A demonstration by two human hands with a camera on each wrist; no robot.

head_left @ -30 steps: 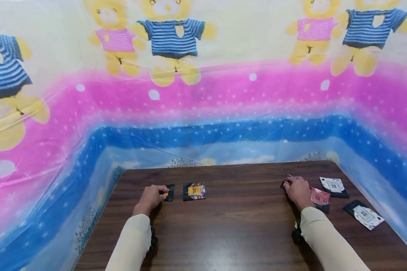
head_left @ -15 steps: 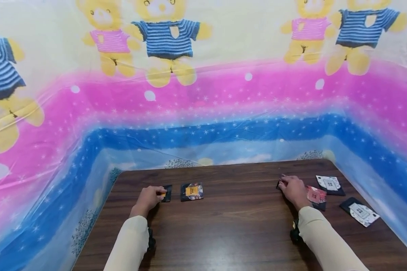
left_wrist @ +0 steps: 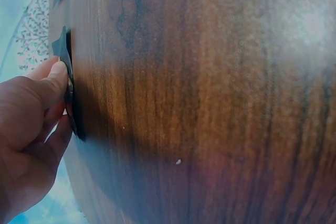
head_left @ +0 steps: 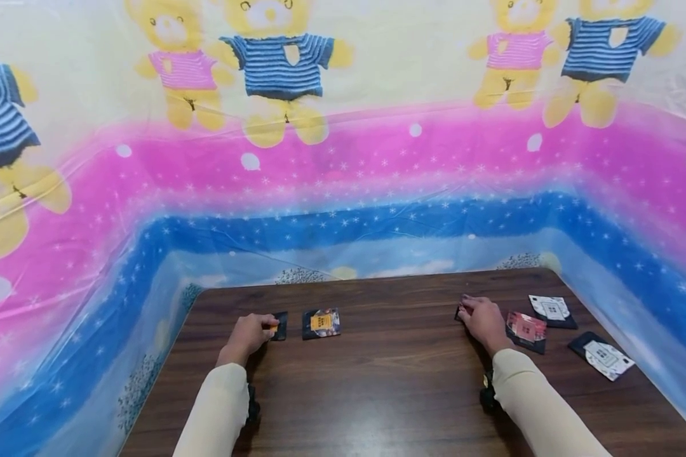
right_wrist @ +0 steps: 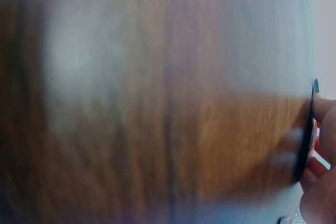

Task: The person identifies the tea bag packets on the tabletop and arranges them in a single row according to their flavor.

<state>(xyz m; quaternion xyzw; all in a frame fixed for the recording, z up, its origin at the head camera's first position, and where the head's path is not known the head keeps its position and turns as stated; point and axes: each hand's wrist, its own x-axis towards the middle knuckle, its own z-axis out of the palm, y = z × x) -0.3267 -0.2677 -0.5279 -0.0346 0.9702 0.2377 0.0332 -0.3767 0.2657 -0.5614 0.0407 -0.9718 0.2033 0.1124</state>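
Right hand (head_left: 484,322) and the dark packet (right_wrist: 305,153) it holds stand slightly farther left of the red packet (head_left: 526,331) than in the earlier frame, leaving more of that packet uncovered; the left hand (head_left: 249,335) shows no clear shift against the orange-labelled packet (head_left: 321,324).

Left fingers: pinched on a black-edged packet (head_left: 282,326), which projects right of the fingertips, low at the desk (head_left: 366,381). The orange-labelled packet lies just beyond it, apart. Right fingers: clamped on the dark packet, at the left of their tips; contact with the desk cannot be confirmed. To their right lies the red packet, then the upper white packet (head_left: 551,309); the lower white packet (head_left: 604,357) is farther right and nearer the person.

Step in hand, as judged: positioning packets, one per hand, the right one being brought leftward. The next move appears to call for keeping the dark packet level, then parting the fingers without dragging either packet.
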